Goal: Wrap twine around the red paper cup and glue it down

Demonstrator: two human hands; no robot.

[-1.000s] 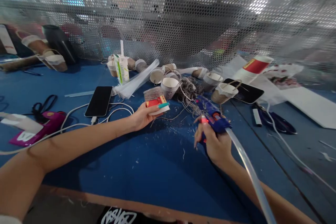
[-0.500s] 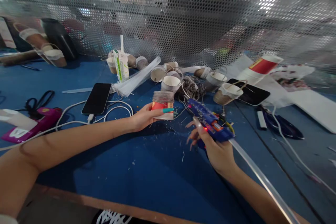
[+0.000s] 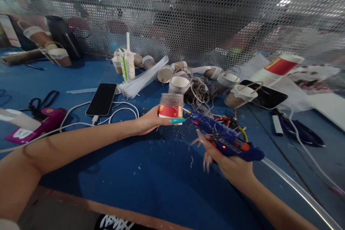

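Note:
My left hand (image 3: 151, 120) is closed round a small red paper cup (image 3: 169, 111), whose upper part is wrapped in grey-brown cord. The cup is held upright near the middle of the blue table. In my right hand (image 3: 229, 163) is a blue glue gun (image 3: 229, 136) with a small red light, its nozzle pointing left at the cup's right side, close to the edge of the cord. Whether the nozzle touches the cup I cannot tell. A long clear glue stick (image 3: 296, 187) runs out of the gun's back toward the lower right.
Behind the cup lie a white cup (image 3: 179, 84), tangled cord (image 3: 201, 91) and clear sticks (image 3: 145, 79). A phone (image 3: 101, 99) with a white cable and a purple glue gun (image 3: 37, 125) are at left. A cord-handled cup (image 3: 239, 96) stands at right.
The blue glue gun has turned more level and its nozzle is now beside the cup. The view has shifted slightly. My left hand still holds the cup.

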